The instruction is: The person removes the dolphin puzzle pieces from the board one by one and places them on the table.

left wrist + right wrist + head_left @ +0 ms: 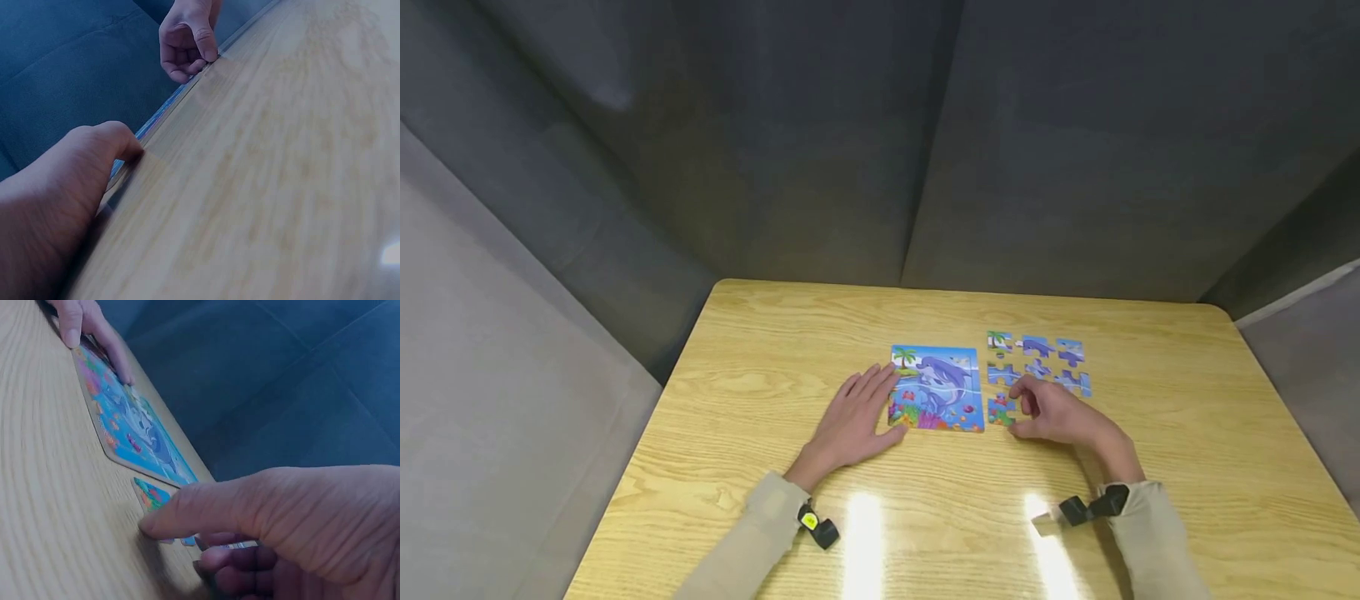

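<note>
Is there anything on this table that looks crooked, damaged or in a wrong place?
Nothing stands out. The dolphin picture board lies flat and square on the table, with the left hand resting at its edge. The loose puzzle pieces lie flat in tidy rows beside it, and the right hand touches the nearest piece.

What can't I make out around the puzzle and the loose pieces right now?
- Head view: the right hand covers the loose pieces nearest it; their count is unclear.
- Right wrist view: the fingers hide whether the coral piece is pinched or only touched.
- Left wrist view: the puzzle board shows only edge-on, its picture hidden; the left hand fills the corner.
</note>
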